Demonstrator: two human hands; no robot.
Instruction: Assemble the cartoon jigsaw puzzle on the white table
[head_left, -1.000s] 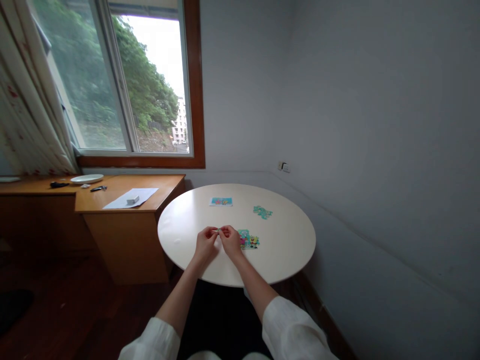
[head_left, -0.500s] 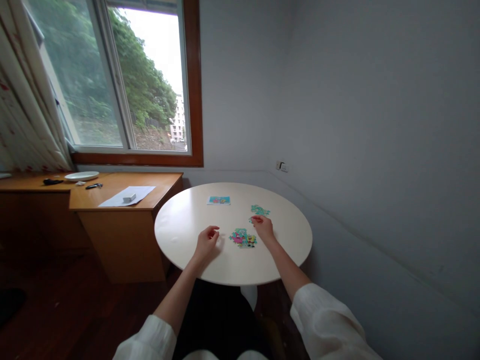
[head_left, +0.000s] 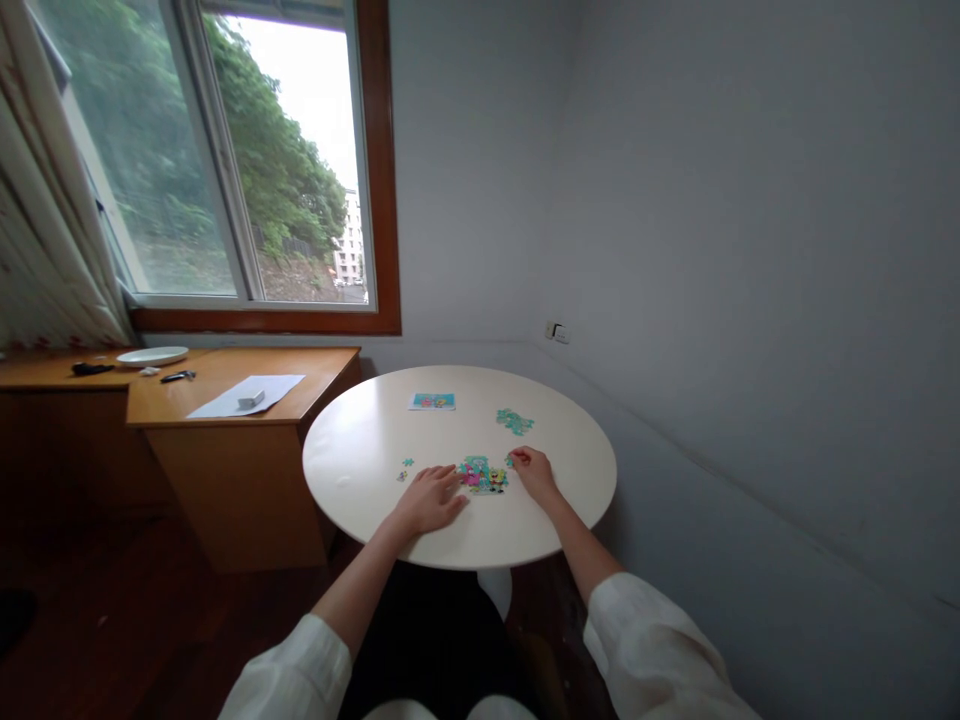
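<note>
A partly joined jigsaw puzzle [head_left: 484, 476] with pink and yellow cartoon figures lies on the round white table [head_left: 390, 410]. My left hand [head_left: 435, 498] rests flat beside it, fingers stretched toward its left edge. Just off the puzzle's upper right edge, my right hand [head_left: 534, 472] pinches a small teal puzzle piece [head_left: 511, 461]. Two loose pieces [head_left: 405, 469] lie to the left of my left hand. Farther back on the right is a pile of teal puzzle pieces [head_left: 515, 421].
A picture card [head_left: 432, 401] lies near the table's far side. To the left, a wooden desk [head_left: 225, 440] bears a white sheet with a small white box [head_left: 250, 398], a white plate [head_left: 152, 356] and dark small items. Walls stand behind and to the right.
My left hand has come right and flattened beside the puzzle, uncovering two loose pieces. My right hand has moved nearer, away from the pile, down to the puzzle's right edge.
</note>
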